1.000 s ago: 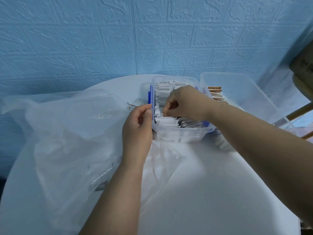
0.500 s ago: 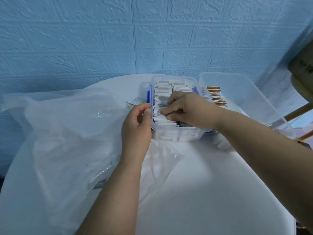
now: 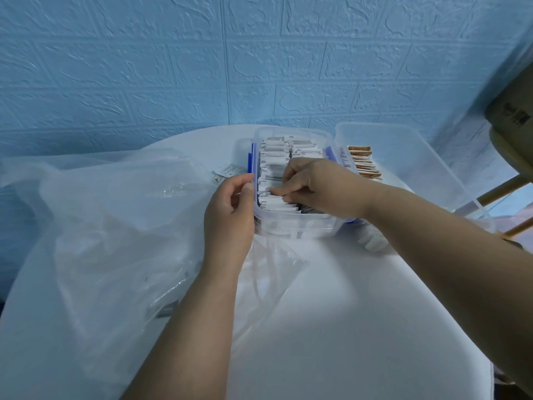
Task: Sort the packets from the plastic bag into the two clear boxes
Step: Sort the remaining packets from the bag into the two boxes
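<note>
**A:** What is the right hand (image 3: 317,186) doing?

**B:** It is reaching over the clear plastic box with blue clips (image 3: 288,226). Its curled fingers are pinching one of the white paper packets (image 3: 277,157) standing on edge near the box's front left.

**A:** And the left hand (image 3: 227,215)?

**B:** It is bracing that same box from outside. The palm is lying against the left wall by the front corner, the fingers are curling inward, and the thumb tip is touching the blue clip on the rim.

**A:** Where are the packets sitting?

**B:** The white ones are filling the box nearly end to end. Just beside it on the right, the second clear plastic box (image 3: 418,157) is holding a short row of brown packets (image 3: 362,160) along its left wall. I cannot tell whether the two boxes are touching.

**A:** And the bag?

**B:** The thin translucent plastic bag (image 3: 115,226) is lying crumpled over the left half of the round white table (image 3: 346,327). It is running under the left forearm and up to the box's front. A loose white packet (image 3: 227,171) is lying on the table just beyond the bag, left of the box. A blue brick-textured wall (image 3: 173,67) is standing behind everything.
</note>
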{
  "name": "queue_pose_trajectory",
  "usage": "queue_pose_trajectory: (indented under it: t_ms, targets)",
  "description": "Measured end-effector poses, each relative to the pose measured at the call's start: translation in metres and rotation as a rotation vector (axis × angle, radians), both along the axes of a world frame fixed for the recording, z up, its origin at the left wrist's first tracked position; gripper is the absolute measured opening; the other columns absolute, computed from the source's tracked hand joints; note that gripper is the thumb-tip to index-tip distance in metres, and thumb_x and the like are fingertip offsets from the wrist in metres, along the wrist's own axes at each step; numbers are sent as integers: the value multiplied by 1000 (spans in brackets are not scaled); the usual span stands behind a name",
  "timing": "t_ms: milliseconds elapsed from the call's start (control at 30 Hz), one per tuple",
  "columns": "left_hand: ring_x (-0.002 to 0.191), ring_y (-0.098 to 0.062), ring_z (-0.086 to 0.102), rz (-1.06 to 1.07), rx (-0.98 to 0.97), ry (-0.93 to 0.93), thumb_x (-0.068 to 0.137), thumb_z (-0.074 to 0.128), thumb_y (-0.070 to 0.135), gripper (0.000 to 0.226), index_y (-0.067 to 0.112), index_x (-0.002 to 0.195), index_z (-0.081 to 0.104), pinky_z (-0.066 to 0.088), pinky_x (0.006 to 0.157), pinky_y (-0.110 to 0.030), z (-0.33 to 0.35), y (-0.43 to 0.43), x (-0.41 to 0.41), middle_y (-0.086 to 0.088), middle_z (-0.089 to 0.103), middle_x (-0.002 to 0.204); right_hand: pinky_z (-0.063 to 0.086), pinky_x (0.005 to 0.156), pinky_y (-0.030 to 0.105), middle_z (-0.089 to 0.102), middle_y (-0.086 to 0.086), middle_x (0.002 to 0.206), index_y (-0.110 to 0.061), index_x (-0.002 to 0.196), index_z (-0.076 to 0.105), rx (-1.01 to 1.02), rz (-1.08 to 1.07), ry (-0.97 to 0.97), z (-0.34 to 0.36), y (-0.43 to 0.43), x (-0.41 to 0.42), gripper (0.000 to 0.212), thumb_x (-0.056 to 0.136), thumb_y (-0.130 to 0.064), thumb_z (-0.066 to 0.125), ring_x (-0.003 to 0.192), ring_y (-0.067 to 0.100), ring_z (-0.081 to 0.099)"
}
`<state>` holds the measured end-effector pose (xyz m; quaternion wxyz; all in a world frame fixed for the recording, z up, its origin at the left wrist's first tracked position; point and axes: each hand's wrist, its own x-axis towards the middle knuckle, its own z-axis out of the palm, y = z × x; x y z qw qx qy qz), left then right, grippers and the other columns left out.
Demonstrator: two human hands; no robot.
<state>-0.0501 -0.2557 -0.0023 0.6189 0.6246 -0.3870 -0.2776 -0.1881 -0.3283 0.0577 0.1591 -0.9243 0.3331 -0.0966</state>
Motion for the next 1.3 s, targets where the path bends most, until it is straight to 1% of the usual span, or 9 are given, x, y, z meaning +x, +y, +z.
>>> queue_pose_trajectory:
  t_ms: [133, 267, 333, 467, 600, 733, 900, 1133, 1300]
  targets:
    - [79, -9, 60, 6, 14, -43, 92, 51, 19, 17, 29, 95, 64, 53, 80, -41, 5, 1, 0, 5, 66, 97, 22, 76, -5, 51, -4, 95, -18, 110, 69, 69, -42, -6, 0, 0, 0, 23, 89, -16, 61, 74, -3, 47]
    - [85, 7, 55, 34, -22, -129, 92, 50, 15, 19, 32, 96, 60, 40, 67, -2, 30, 20, -5, 6, 60, 106, 26, 79, 3, 51, -1, 95, -20, 116, 65, 46, -31, 60, 5, 6, -3, 27, 90, -23, 60, 91, 6, 46]
    - [93, 4, 57, 16, -50, -168, 92, 52, 19, 16, 30, 99, 61, 41, 73, -2, 42, 36, -2, 7, 62, 107, 29, 84, 12, 55, 1, 93, -19, 117, 64, 20, 1, 53, 5, 11, -7, 29, 89, -24, 60, 100, 13, 49]
    - [91, -9, 66, -13, -108, -182, 83, 51, 37, 16, 34, 94, 63, 50, 88, -31, 51, 90, 18, 8, 71, 89, 31, 83, 7, 67, 7, 98, -11, 103, 71, -188, 56, -255, 4, 41, -8, 21, 87, -19, 59, 98, 16, 56]
    - [77, 2, 65, 65, 5, -364, 85, 46, 35, 16, 36, 86, 62, 49, 74, -12, 28, 153, 32, 17, 70, 78, 46, 78, 16, 69, 0, 89, -13, 96, 72, -79, 192, -513, -15, 100, -5, 17, 86, -13, 59, 83, 6, 60]
    - [90, 3, 59, 98, 93, -691, 87, 47, 33, 24, 23, 93, 69, 39, 80, -1, -3, 189, 35, 9, 71, 92, 44, 89, 17, 67, -2, 105, -16, 106, 69, 63, 296, -311, -54, 134, 3, 33, 89, -34, 48, 99, 9, 60]
    - [111, -21, 60, -95, 327, -1115, 87, 37, 38, 48, 11, 115, 65, 47, 91, -38, -33, 196, 28, -5, 63, 121, 36, 107, 32, 55, 10, 133, -10, 123, 59, -105, 332, -16, -91, 145, 9, 60, 92, -55, 33, 124, 24, 51]
    - [104, -12, 52, -76, 232, -943, 86, 41, 37, 41, 14, 106, 69, 35, 92, -17, -25, 190, 31, 0, 65, 109, 34, 103, 19, 65, 3, 117, -13, 106, 69, -24, 328, -256, -86, 151, -1, 43, 92, -44, 43, 115, 11, 52]
    - [135, -15, 31, -65, 368, -942, 88, 57, 38, 53, 15, 134, 48, 24, 107, -22, -18, 177, 41, 1, 38, 146, 40, 98, 24, 58, -4, 126, -23, 114, 65, 0, 156, -234, -70, 134, 9, 33, 89, -40, 51, 116, 14, 51]
